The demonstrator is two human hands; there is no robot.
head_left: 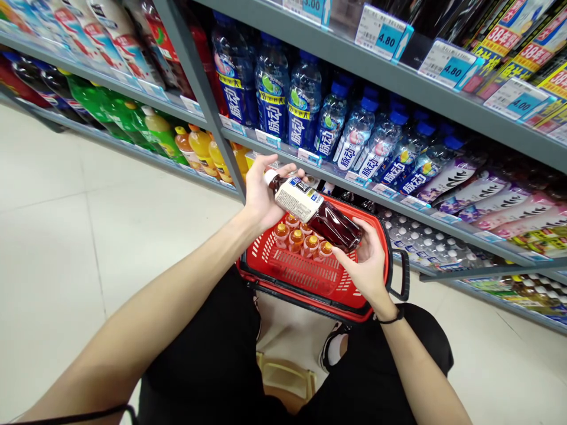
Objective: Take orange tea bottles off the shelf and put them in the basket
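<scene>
A bottle of dark tea [305, 203] with a white cap and a cream label lies tilted across both hands, above a red shopping basket [381, 260]. My left hand [262, 192] holds its neck end, the thumb side near the cap and the fingers partly behind the bottle. At the base, my right hand [365, 260] grips it between thumb and fingers. Inside the basket, below the bottle, stand several small orange drink bottles [296, 240] with yellow caps. Part of that group is hidden by the dark bottle.
Ahead, a grey shelf [274, 141] carries several blue-capped drink bottles [305, 97], with price tags along its edge. Lower left are green soda bottles [95, 106]; lower right, clear bottles [425, 242]. The basket's black handle [402, 274] sticks out right. A small stool [287, 378] shows between the legs.
</scene>
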